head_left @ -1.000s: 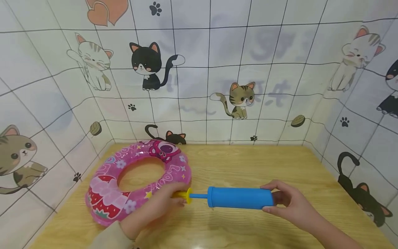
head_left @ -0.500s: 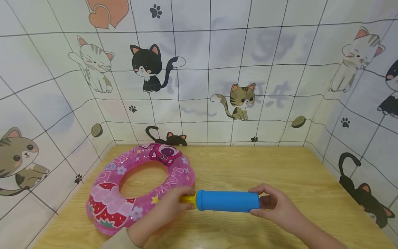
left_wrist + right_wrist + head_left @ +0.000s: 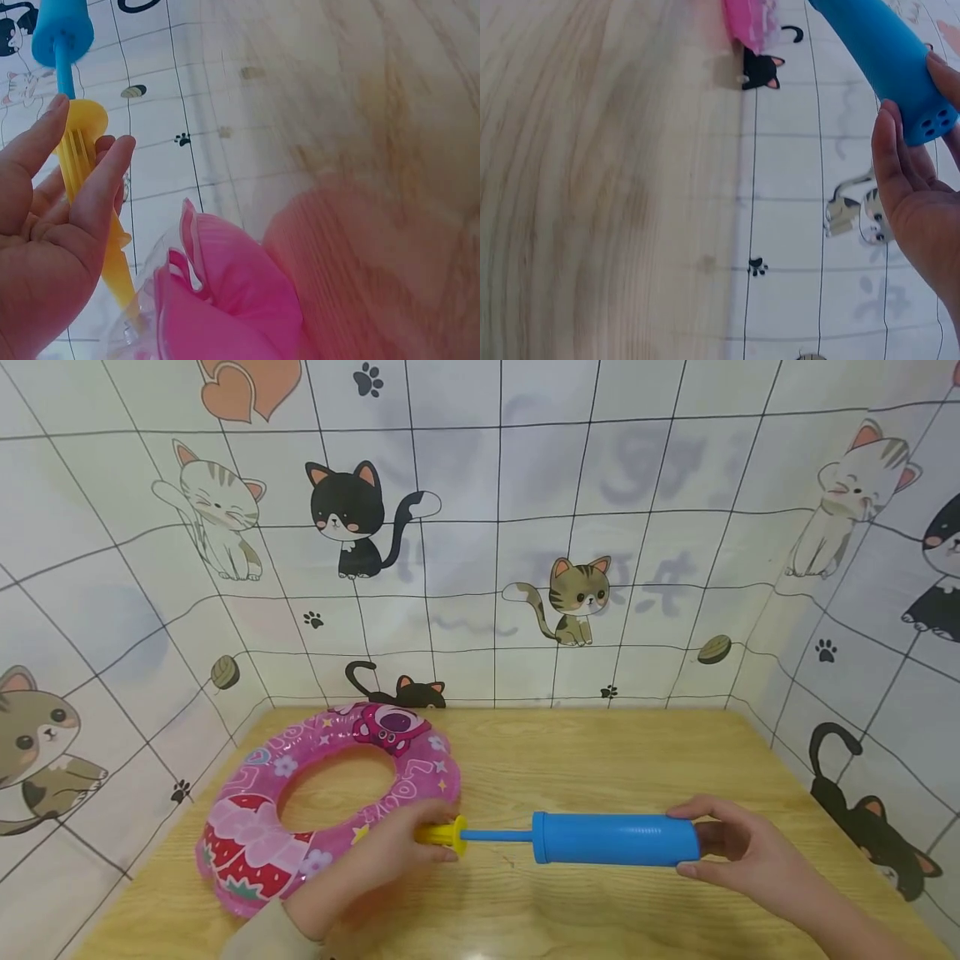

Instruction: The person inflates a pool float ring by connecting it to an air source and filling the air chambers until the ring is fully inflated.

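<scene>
A blue hand air pump (image 3: 615,839) is held level between my two hands above the table. My left hand (image 3: 397,847) grips its yellow nozzle piece (image 3: 82,157), whose narrow tip reaches the clear plastic edge of a pink swim ring (image 3: 258,822). Whether the tip sits inside a valve cannot be made out. At the other end, my right hand (image 3: 738,852) holds the barrel between thumb and fingers, near the end face with several holes (image 3: 934,124). A length of thin blue rod (image 3: 498,836) shows between the yellow piece and the barrel.
The swim ring lies on the left side of a light wooden table (image 3: 600,760). White cloth walls (image 3: 465,552) printed with cats and grid lines rise behind the table and on both sides.
The barrel slid left against the yellow piece, hiding the rod, then my right hand drew it back right. More rod shows now than one second ago. My left hand kept its grip.
</scene>
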`<state>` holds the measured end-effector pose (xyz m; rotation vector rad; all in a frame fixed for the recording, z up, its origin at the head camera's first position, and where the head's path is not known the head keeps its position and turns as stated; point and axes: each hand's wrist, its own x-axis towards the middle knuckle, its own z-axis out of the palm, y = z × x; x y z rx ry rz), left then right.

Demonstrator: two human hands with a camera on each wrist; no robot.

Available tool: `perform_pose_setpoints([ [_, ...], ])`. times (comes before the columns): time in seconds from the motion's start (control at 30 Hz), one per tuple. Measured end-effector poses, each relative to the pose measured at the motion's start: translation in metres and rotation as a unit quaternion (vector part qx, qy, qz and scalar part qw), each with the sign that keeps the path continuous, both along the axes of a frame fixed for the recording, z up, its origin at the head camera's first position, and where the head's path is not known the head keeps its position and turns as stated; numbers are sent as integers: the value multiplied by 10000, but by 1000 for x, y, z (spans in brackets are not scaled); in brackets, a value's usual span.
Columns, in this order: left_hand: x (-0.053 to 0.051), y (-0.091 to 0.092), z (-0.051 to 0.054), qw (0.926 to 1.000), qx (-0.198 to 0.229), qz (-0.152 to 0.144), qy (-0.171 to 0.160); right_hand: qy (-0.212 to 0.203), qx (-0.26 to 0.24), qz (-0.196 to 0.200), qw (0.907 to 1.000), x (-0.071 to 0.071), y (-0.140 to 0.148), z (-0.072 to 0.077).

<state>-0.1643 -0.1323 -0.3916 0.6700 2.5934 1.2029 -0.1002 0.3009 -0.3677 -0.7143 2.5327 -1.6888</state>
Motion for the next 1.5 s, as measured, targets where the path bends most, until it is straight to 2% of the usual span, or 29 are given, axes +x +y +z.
perform_pose_setpoints([
  [0.23, -3, -16, 0, 10000, -6, 21, -77, -216, -17, -22, 9998, 3, 28, 0],
  [0.4, -4, -21, -1, 10000, -21, -27, 2, -450, -3, -179, 9988, 2, 30, -5],
  [0.63, -1, -17, 0, 9993, 152, -110, 332, -765, -455, 155, 9959, -10, 6, -17],
  [0.83, -3, -5, -4, 9980, 246, -196, 543, -1021, -422, -167, 9937, -18, -22, -19],
  [1.0, -2, 5, -6, 9978, 216, -259, 577, -1271, -429, -204, 9908, -21, -43, -24],
  [1.17, -2, 10, -6, 9973, 245, -378, 579, -1037, -394, -157, 9937, -24, -62, -24],
  [1.3, -3, 11, -7, 9983, 184, -366, 415, -748, -202, -83, 9970, -24, -73, -23],
  [1.5, -6, 8, -6, 9984, -3, -202, 527, -412, -96, -24, 9991, -20, -65, -23],
])
